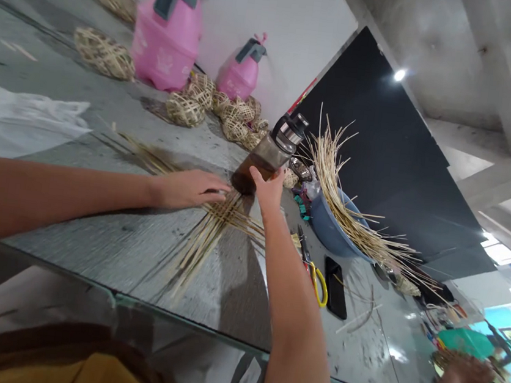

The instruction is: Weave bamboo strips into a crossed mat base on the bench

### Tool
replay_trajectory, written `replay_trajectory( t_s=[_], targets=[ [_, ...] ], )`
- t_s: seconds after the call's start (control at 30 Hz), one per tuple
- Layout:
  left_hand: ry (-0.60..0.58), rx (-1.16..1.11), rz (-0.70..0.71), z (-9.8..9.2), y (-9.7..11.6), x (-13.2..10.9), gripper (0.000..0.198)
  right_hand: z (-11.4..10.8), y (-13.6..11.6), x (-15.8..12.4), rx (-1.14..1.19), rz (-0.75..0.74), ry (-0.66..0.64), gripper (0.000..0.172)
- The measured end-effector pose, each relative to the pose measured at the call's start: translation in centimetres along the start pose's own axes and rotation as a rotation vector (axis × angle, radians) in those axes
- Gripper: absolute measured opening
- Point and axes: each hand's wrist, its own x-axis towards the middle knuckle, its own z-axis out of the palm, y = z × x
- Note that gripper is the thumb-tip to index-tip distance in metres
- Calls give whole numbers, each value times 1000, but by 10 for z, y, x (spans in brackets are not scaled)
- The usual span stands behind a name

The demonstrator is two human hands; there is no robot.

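Crossed bamboo strips (220,213) lie on the table, partly woven where they meet, with loose ends fanning out several ways. My left hand (193,189) rests flat on them, fingers stretched toward the crossing. Just beyond the crossing stands a clear bottle (266,156) with brown liquid and a dark and silver lid; it looks tilted in this slanted view. My right hand (269,188) is around its lower part, thumb on the near side, the other fingers mostly hidden. The bottle's base is close to the strips' far ends.
Pink spray bottles (165,46) and woven bamboo balls (186,110) line the back. To the right are yellow-handled scissors (318,285), a black phone (335,287) and a blue basin (332,228) heaped with strips. Another person's hands (465,375) work at far right. White plastic (23,122) lies left.
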Motion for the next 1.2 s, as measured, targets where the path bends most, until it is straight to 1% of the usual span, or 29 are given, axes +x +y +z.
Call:
replay_trajectory(
  t_s=[0.07,0.13,0.17,0.23,0.33,0.43,0.5,0.67,0.87,0.97,1.03,1.13,1.2],
  targets=[
    [14,44,-23,-4,-8,2,35,-10,8,-12,-206,92,23,46],
    [-8,80,-23,-5,-15,5,30,-17,16,-25,-309,92,-67,18],
    [-20,94,-25,-5,-19,7,27,-19,20,-31,-323,77,-127,11],
    [-43,110,-40,-5,-24,11,21,-21,25,-42,-324,22,-241,10],
    [-86,135,-56,-7,-24,19,15,-20,28,-49,-355,-74,-376,11],
    [-146,191,-35,-9,-20,25,15,-21,29,-51,-412,-131,-473,14],
    [-161,214,-22,-9,-18,27,14,-22,29,-51,-432,-149,-503,15],
    [-112,175,-20,-3,-19,23,15,-23,32,-52,-464,-176,-492,15],
    [-31,216,27,8,-20,15,22,-22,32,-55,-541,-149,-410,6],
    [-14,234,24,9,-17,12,23,-23,33,-56,-516,-146,-406,6],
    [23,243,-8,9,-12,12,23,-24,34,-56,-467,-129,-384,6],
    [98,239,-19,11,-2,13,24,-26,33,-51,-340,-62,-270,14],
    [92,217,34,16,4,15,24,-27,27,-42,-236,-6,-145,30]
  ],
)
